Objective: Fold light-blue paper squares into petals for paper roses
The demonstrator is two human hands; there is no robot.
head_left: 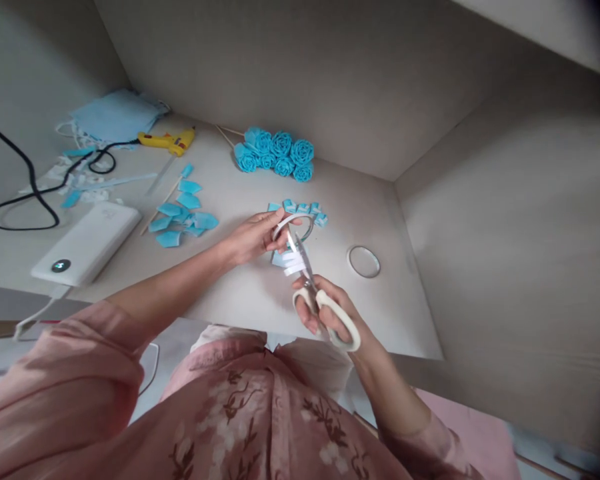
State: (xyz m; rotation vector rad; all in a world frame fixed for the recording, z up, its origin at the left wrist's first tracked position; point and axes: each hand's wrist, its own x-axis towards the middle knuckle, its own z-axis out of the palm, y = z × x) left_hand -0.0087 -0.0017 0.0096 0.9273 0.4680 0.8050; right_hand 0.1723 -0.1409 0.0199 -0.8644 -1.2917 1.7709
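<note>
My left hand point(261, 235) is closed on a thin roll of white tape point(307, 227), held up over the table. In my right hand point(333, 300) is a pair of scissors point(341, 323) with cream handles, fingers through the loops. The blades point up toward the roll and seem slightly apart, close to white strips point(294, 262) below it. Whether they touch the tape I cannot tell. Just beyond my left hand lie several small blue pieces point(304, 208) with white bits on them. Part of a blue piece shows beneath the strips.
Blue fabric roses point(282, 153) on sticks lie at the back wall. Blue petal pieces point(187, 210), a yellow glue gun point(173, 141), a stack of blue face masks point(117, 115) and a white power bank point(87, 241) are on the left. Another tape roll point(363, 262) lies right.
</note>
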